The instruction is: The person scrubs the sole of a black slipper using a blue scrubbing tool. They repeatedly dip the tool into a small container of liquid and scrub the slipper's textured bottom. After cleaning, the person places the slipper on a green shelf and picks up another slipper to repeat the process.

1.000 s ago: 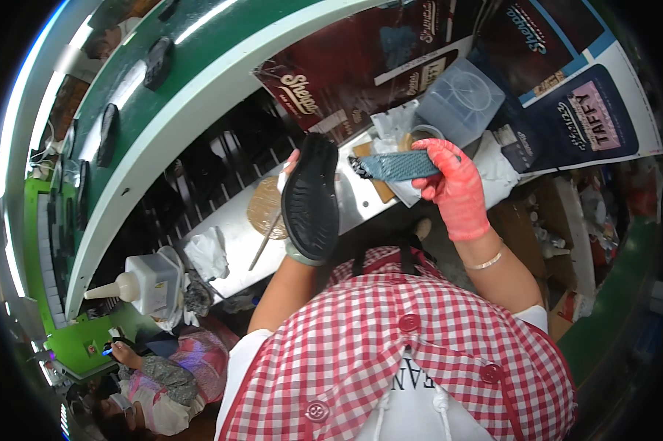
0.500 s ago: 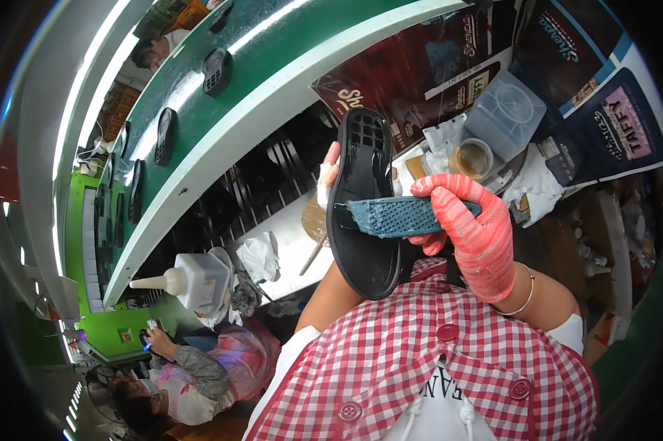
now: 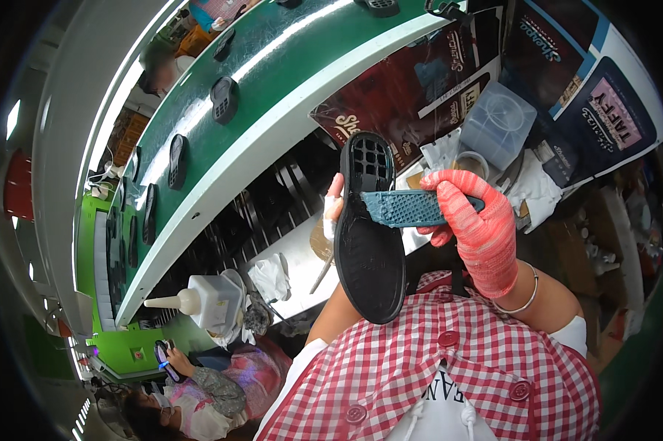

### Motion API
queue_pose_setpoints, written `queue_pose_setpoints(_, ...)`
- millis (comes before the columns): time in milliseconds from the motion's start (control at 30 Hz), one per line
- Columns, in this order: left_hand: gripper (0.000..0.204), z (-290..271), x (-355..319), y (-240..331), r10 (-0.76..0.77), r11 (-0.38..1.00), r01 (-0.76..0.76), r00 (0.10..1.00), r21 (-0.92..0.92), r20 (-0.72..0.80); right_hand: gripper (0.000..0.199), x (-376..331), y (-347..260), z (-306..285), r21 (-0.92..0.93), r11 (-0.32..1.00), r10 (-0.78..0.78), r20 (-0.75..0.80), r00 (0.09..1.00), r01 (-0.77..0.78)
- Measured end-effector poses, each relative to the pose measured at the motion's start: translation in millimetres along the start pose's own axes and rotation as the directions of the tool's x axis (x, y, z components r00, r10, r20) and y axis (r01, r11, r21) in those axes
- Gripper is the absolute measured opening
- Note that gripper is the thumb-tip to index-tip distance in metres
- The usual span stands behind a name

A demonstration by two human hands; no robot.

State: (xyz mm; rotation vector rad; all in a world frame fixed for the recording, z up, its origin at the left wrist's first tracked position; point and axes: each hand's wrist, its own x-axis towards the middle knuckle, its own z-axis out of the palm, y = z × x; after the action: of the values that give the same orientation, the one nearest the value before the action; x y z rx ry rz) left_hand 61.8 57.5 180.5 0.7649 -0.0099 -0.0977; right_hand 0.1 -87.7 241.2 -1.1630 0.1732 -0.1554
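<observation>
A black shoe sole point(image 3: 372, 268) stands tilted in front of me, its grid-patterned heel end at the top and its broad end near my checked apron. My left hand point(image 3: 334, 204) grips it from behind and the left side; white wrap covers parts of the fingers, and most of the hand is hidden by the sole. In a coral-pink glove, my right hand point(image 3: 481, 231) pinches the right end of a flat teal strip point(image 3: 414, 209) with a diamond-textured face. The strip's pale, coated-looking left end lies against the sole's middle, just below the grid.
A green conveyor belt point(image 3: 258, 81) with a white edge carries several black soles. Left of the sole are a white nozzle bottle point(image 3: 212, 300) and crumpled white paper point(image 3: 270, 277). A clear plastic tub point(image 3: 499, 117) and a cup point(image 3: 472, 163) stand at right. A co-worker point(image 3: 221, 389) sits lower left.
The sole now sits slightly lower in view, and the strip's end has shifted up along it toward the grid. Soles on the belt appear farther right, with my view shifted too.
</observation>
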Motion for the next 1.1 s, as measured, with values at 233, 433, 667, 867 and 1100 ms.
queue_pose_setpoints(233, 0.048, -9, 10, -6, -0.051, 0.778, 0.428, 0.772, -0.459, 0.634, 0.018, 20, -7, -4, -0.024, 0.997, -0.074, -0.02, 0.997, 0.074)
queue_pose_setpoints(433, 0.047, 2, 10, -5, -0.112, 0.864, 0.282, 0.915, -0.417, 0.388, 0.018, 12, -14, -3, -0.098, 0.995, -0.021, 0.011, 1.0, 0.022)
queue_pose_setpoints(667, 0.048, -13, 15, -6, -0.159, 0.961, 0.168, 0.986, -0.22, 0.057, 0.019, -6, -8, 2, -0.058, 0.99, 0.132, 0.062, 0.989, -0.129)
queue_pose_setpoints(867, 0.034, -19, 32, -8, -0.292, 0.898, 0.347, 0.93, -0.271, 0.224, 0.019, -11, -11, 4, -0.074, 0.976, 0.208, 0.071, 0.975, -0.203)
queue_pose_setpoints(1100, 0.041, -11, 19, -19, -0.182, 0.935, 0.238, 0.958, -0.264, 0.219, 0.018, -17, -13, 3, -0.139, 0.962, 0.255, 0.129, 0.958, -0.237)
